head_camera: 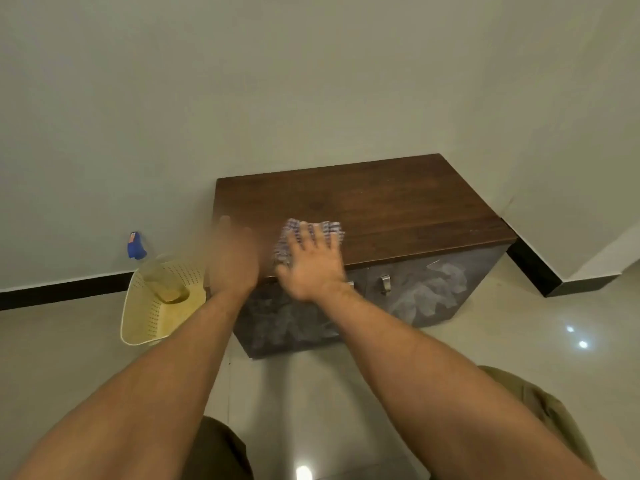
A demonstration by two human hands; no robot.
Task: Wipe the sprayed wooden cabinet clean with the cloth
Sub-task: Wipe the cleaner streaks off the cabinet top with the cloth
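- Olive-green trousers (221, 452) over the person's knees fill the bottom edge, and both bare forearms reach forward from there.
- A glossy pale tiled floor (519, 341) lies under everything and carries a few bright spots of reflected light.
- The low wooden cabinet (381, 206), with a dark brown plank top, stands on that floor in the corner of the room. Its grey marbled front bears small metal door handles (385, 284).
- The right hand (313, 265) lies flat with its fingers spread, pressing the blue-and-white checked cloth (284, 242) onto the cabinet top at its front edge, left of the middle. The hand covers most of the cloth, which shows only past the fingertips and on the thumb side.
- The left hand (233, 261) is blurred over the cabinet's front left corner, just beside the cloth. Its fingers look stretched out and it holds nothing. Whether it touches the wood cannot be told.
- A pale yellow perforated plastic basket (145, 323) sits on the floor just left of the cabinet.
- A clear spray bottle (162, 278) with a blue trigger head (135, 245) leans in the basket.
- A black skirting strip (62, 291) runs along the foot of the plain off-white wall (311, 81) behind.
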